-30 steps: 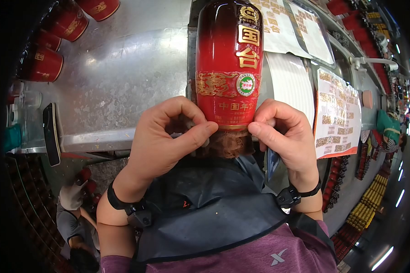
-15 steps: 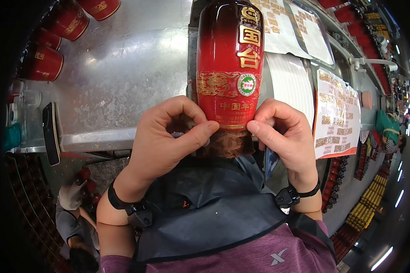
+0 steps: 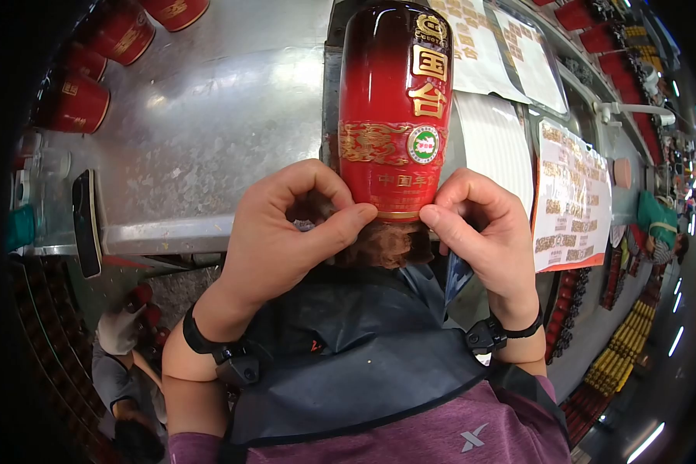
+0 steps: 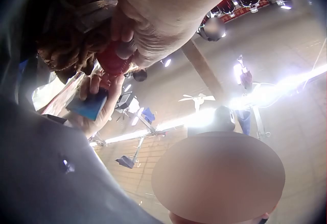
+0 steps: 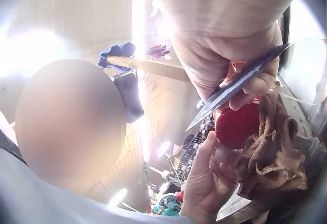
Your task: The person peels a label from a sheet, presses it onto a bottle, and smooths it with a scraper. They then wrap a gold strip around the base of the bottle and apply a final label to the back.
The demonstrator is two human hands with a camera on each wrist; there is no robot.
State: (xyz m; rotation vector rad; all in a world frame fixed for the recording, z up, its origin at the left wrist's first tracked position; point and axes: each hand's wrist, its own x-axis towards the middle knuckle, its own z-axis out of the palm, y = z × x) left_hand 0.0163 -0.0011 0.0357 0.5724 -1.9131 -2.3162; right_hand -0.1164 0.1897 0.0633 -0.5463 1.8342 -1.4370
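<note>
A dark-topped red bottle [image 3: 394, 100] with raised gold characters lies with its base toward the person, over a bunched brown cloth [image 3: 390, 246]. My left hand [image 3: 282, 232] has curled fingers, with thumb and index finger gripping the lower left edge near the gold band. Opposite it, my right hand [image 3: 483, 224] presses its thumb tip to the lower right edge. Its curled fingers also hold a flat blue blade-like piece [image 5: 240, 83], seen edge-on in the right wrist view. From the left wrist view, the bottle's red base [image 4: 112, 60] shows between both hands.
A metal worktop [image 3: 209, 116] carries several red bottles [image 3: 73, 100] at far left and a phone [image 3: 86, 224] at its near edge. Right of the bottle lie white strips [image 3: 491, 147] and a sheet of gold labels [image 3: 572, 193]. Another person [image 3: 124, 379] is at lower left.
The bottle sits slightly farther right in the head view, as does the worktop. My left thumb has shifted a little right along the bottle's base; the right hand stays nearly still.
</note>
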